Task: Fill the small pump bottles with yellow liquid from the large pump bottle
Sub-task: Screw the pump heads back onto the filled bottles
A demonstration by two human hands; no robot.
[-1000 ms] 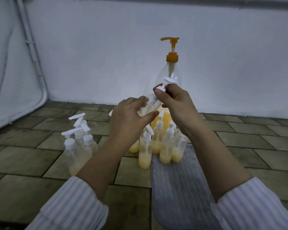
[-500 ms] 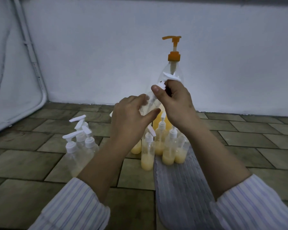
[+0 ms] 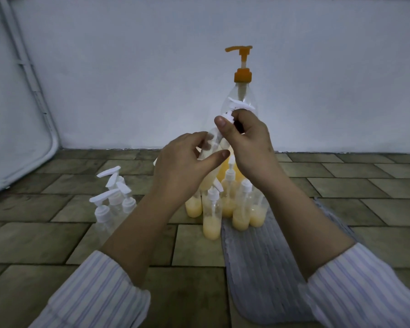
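Observation:
My left hand grips the body of a small clear pump bottle that is tilted and holds some yellow liquid. My right hand pinches that bottle's white pump cap at the neck. Behind my hands stands the large clear bottle with an orange pump and yellow liquid low in it. Several small bottles with yellow liquid stand in a cluster below my hands. Several empty small bottles with white pumps stand to the left.
A grey ribbed mat lies on the tiled floor, under the right side of the filled cluster. A white wall runs close behind the bottles. A white curved frame stands at the far left.
Both hands with the small bottle have risen slightly and my right hand has turned on the white cap. The bottles on the floor have not moved.

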